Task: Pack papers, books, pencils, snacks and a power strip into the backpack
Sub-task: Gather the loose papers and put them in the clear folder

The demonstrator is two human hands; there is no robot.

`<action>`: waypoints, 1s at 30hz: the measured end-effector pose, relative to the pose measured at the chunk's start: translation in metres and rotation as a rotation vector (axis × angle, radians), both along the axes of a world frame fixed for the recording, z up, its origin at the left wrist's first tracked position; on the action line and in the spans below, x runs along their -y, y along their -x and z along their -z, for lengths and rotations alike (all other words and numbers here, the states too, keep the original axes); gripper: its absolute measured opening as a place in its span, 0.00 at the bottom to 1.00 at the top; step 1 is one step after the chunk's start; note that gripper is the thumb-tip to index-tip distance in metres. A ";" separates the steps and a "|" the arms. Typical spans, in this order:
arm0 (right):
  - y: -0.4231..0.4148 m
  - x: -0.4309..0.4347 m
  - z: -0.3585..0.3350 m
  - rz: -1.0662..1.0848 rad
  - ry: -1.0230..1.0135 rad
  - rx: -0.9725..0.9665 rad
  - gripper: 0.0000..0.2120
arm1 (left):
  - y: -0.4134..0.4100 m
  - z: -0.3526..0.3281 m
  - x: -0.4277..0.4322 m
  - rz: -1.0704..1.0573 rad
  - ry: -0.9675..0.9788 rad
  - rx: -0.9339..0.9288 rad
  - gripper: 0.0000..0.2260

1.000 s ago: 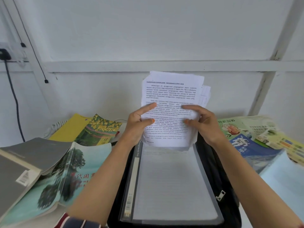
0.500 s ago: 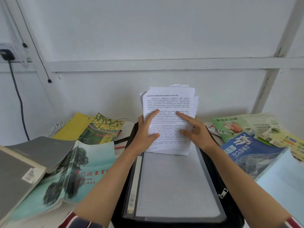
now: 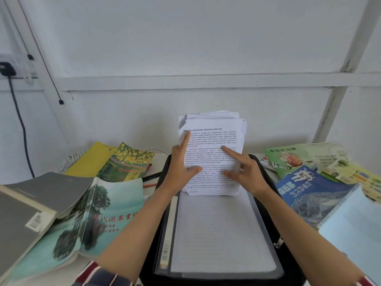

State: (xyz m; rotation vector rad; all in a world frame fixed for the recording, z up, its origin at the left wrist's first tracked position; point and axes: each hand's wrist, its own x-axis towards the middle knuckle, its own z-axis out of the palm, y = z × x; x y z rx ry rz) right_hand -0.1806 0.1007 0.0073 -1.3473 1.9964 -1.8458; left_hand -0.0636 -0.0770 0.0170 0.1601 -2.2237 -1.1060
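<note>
Now the papers [image 3: 212,157], stood up mid-frame on the folder [image 3: 222,234] in the backpack [image 3: 266,172], are pinched at both sides by the left hand [image 3: 181,168] and right hand [image 3: 245,172], and should be tapped even, then laid flat.

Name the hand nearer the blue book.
Right. The right hand grips the paper stack on the side toward the blue book; the left hand grips its opposite edge.

Single head-worn wide-angle view, close, looking forward and down over the surface [image 3: 153,168] toward the wall [image 3: 185,48].
</note>
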 end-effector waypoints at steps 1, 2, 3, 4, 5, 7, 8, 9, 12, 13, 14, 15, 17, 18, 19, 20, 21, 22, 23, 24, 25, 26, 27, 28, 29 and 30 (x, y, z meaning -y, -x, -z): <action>-0.001 -0.001 -0.002 -0.005 0.016 0.005 0.33 | 0.001 -0.002 0.001 -0.002 -0.006 -0.023 0.43; -0.001 -0.001 -0.003 -0.008 0.035 0.017 0.32 | 0.001 -0.003 0.001 0.001 -0.014 -0.043 0.43; -0.002 -0.001 -0.003 -0.008 0.056 0.041 0.31 | 0.001 -0.004 0.001 0.009 -0.024 -0.058 0.44; -0.001 -0.002 -0.004 -0.009 0.073 0.066 0.30 | 0.001 -0.004 0.001 0.015 -0.034 -0.068 0.44; -0.001 -0.002 -0.006 -0.011 0.083 0.083 0.29 | 0.001 -0.004 0.001 0.016 -0.042 -0.071 0.44; -0.003 -0.002 -0.007 -0.021 0.086 0.105 0.28 | 0.000 -0.001 -0.001 0.011 -0.053 -0.054 0.43; -0.005 -0.002 -0.008 -0.035 0.086 0.116 0.28 | 0.000 0.000 -0.003 0.010 -0.052 -0.036 0.42; -0.007 -0.001 -0.008 -0.051 0.083 0.118 0.28 | 0.000 0.003 -0.005 0.011 -0.047 -0.019 0.42; -0.014 0.003 -0.007 -0.069 0.045 0.091 0.27 | 0.000 0.009 -0.009 0.006 -0.009 -0.024 0.40; -0.015 0.004 -0.007 -0.065 0.045 0.089 0.27 | -0.001 0.009 -0.009 0.004 -0.006 -0.033 0.40; -0.016 0.004 -0.009 -0.058 0.058 0.093 0.27 | -0.001 0.006 -0.010 0.002 -0.006 -0.040 0.39; -0.016 0.004 -0.011 -0.049 0.081 0.098 0.27 | -0.001 0.003 -0.011 0.006 -0.010 -0.050 0.39; -0.015 0.003 -0.016 -0.031 0.130 0.094 0.27 | 0.000 -0.005 -0.012 0.019 -0.017 -0.081 0.38; -0.015 0.002 -0.018 -0.024 0.140 0.080 0.26 | 0.000 -0.008 -0.012 0.027 -0.022 -0.087 0.38; -0.014 0.001 -0.018 -0.022 0.132 0.065 0.26 | 0.000 -0.008 -0.012 0.039 -0.025 -0.079 0.38; -0.015 0.000 -0.016 -0.025 0.108 0.056 0.26 | -0.001 -0.006 -0.013 0.052 -0.024 -0.056 0.38; -0.016 -0.001 -0.013 -0.031 0.073 0.056 0.27 | -0.003 -0.001 -0.013 0.068 -0.020 -0.021 0.38; -0.016 -0.002 -0.007 -0.033 0.039 0.059 0.27 | -0.006 0.005 -0.013 0.086 -0.022 0.016 0.38; -0.017 -0.003 -0.003 -0.028 0.015 0.062 0.27 | -0.008 0.013 -0.013 0.100 -0.026 0.039 0.38; -0.017 -0.004 0.000 -0.022 0.002 0.063 0.27 | -0.010 0.018 -0.013 0.108 -0.035 0.053 0.38; -0.018 -0.004 0.000 -0.021 -0.004 0.062 0.27 | -0.012 0.020 -0.013 0.108 -0.053 0.054 0.37; -0.018 -0.004 -0.002 -0.019 -0.002 0.060 0.27 | -0.013 0.018 -0.014 0.099 -0.061 0.052 0.37; -0.018 -0.004 -0.005 -0.016 0.006 0.062 0.27 | -0.013 0.016 -0.015 0.086 -0.060 0.041 0.37; -0.018 -0.004 -0.006 -0.012 0.018 0.071 0.27 | -0.013 0.013 -0.016 0.071 -0.052 0.026 0.37; -0.018 -0.004 -0.007 -0.008 0.027 0.079 0.27 | -0.013 0.011 -0.016 0.061 -0.038 0.010 0.37; -0.019 -0.004 -0.006 -0.005 0.029 0.083 0.27 | -0.014 0.011 -0.016 0.058 -0.023 0.005 0.37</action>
